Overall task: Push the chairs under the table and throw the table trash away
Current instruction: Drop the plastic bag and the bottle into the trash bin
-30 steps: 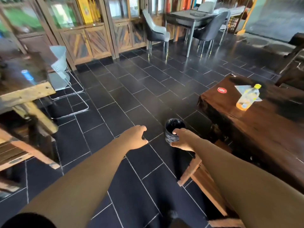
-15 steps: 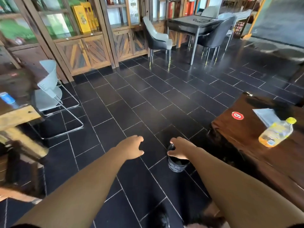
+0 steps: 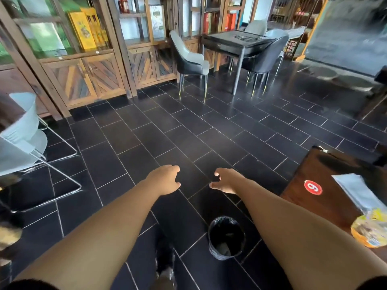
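Slack empty grips, left hand [image 3: 165, 181], right hand [image 3: 227, 181], bin [image 3: 212, 248] (black liner) near table [image 3: 303, 170]

Floor [image 3: 188, 130] beyond hands: glossy dark tile. Desk [image 3: 310, 185] right of right hand [image 3: 227, 181]: polished dark wood. Bin [image 3: 226, 237] under right forearm: lined with black plastic.

Both empty hands, left hand [image 3: 165, 180] and right hand [image 3: 227, 181], above trash bin [image 3: 226, 237].
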